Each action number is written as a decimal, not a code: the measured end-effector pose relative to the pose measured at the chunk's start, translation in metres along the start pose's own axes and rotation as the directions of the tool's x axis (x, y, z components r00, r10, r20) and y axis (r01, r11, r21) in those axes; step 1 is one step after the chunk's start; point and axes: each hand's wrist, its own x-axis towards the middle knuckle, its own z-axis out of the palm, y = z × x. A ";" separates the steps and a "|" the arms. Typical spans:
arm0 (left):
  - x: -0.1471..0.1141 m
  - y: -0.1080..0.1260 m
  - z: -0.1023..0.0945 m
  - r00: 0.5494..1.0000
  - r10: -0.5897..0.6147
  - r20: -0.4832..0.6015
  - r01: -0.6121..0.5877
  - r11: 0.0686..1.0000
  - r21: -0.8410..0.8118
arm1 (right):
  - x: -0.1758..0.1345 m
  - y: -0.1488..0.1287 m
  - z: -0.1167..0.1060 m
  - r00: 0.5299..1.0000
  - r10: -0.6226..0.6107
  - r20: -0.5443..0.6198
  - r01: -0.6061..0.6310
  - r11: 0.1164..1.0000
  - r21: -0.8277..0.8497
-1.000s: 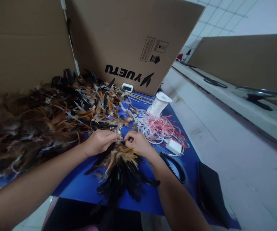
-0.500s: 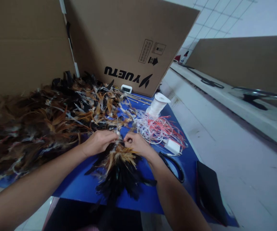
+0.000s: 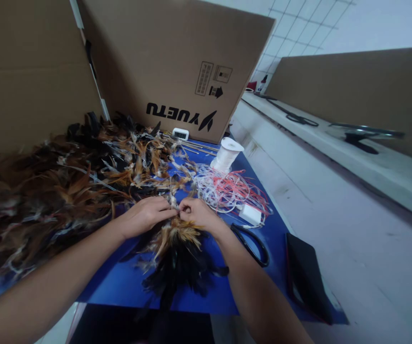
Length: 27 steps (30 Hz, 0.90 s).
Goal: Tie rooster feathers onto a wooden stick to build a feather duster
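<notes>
The left hand (image 3: pixel 146 215) and right hand (image 3: pixel 201 214) have drawn closer together at the far end of the feather bundle (image 3: pixel 178 241) on the table (image 3: pixel 110 283); fingers look pinched closed, on what I cannot tell.

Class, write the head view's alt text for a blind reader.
A person's left hand and right hand are close together at the far end of a feather bundle on a blue table. Loose feathers heap at left, a white spool and tangled strips at right.
</notes>
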 end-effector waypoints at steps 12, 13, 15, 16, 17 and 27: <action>-0.004 -0.006 0.002 0.981 -0.055 -0.185 0.045 0.997 -0.060 | 0.001 0.010 0.000 1.000 0.023 0.015 -0.025 0.986 0.164; -0.004 -0.006 0.002 0.979 -0.066 -0.194 0.056 0.997 -0.059 | 0.001 0.010 0.000 0.999 0.032 0.016 -0.035 0.979 0.200; -0.004 -0.004 0.002 0.978 -0.085 -0.188 0.076 0.996 -0.055 | 0.001 0.009 -0.002 0.998 0.056 0.005 -0.055 0.962 0.268; -0.004 -0.004 0.001 0.980 -0.088 -0.180 0.081 0.996 -0.049 | 0.001 0.008 -0.002 0.997 0.076 0.005 -0.074 0.952 0.298; -0.003 -0.003 0.001 0.981 -0.089 -0.171 0.083 0.996 -0.041 | 0.001 0.006 -0.003 0.995 0.100 0.010 -0.097 0.940 0.326; -0.004 -0.003 0.003 0.983 -0.058 -0.175 0.065 0.997 0.032 | 0.000 0.007 0.001 0.995 0.097 0.032 -0.101 0.902 0.419</action>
